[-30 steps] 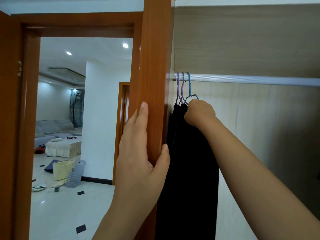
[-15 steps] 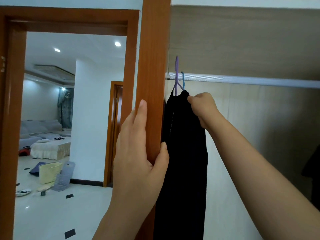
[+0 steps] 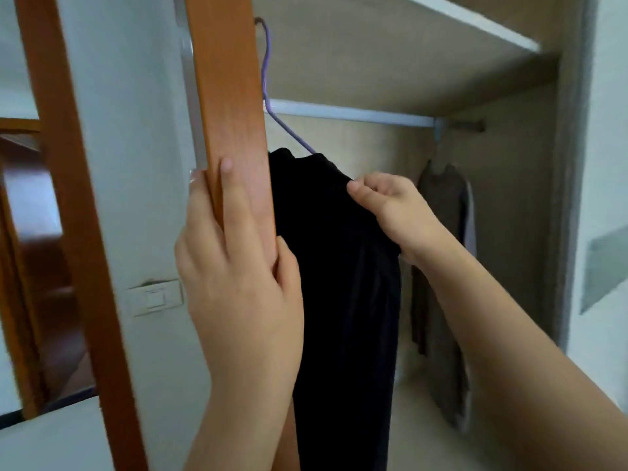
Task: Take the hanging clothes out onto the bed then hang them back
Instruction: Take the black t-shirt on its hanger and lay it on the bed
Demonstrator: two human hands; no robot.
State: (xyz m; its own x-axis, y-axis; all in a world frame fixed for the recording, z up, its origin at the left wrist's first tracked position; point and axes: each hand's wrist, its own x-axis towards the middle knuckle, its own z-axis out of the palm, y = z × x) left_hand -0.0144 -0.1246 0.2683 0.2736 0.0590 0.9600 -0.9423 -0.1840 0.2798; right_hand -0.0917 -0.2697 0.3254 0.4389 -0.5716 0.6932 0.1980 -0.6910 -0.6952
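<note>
My right hand (image 3: 390, 212) pinches black clothes (image 3: 339, 266) on hanger (image 3: 268, 79); left hand (image 3: 234, 263) grips door edge (image 3: 227, 96). Hanger tilted, clothes may slide.

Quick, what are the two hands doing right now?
Left hand: closed, gripping the wooden door edge.
Right hand: closed, pinching the black garment that hangs on the purple hanger.

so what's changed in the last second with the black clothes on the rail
The right hand has lifted the purple hanger off the rail, so its hook is now well above it. It has also drawn the black clothes out towards the person, gripping their top edge. The left hand stays wrapped round the wooden door edge.
</note>
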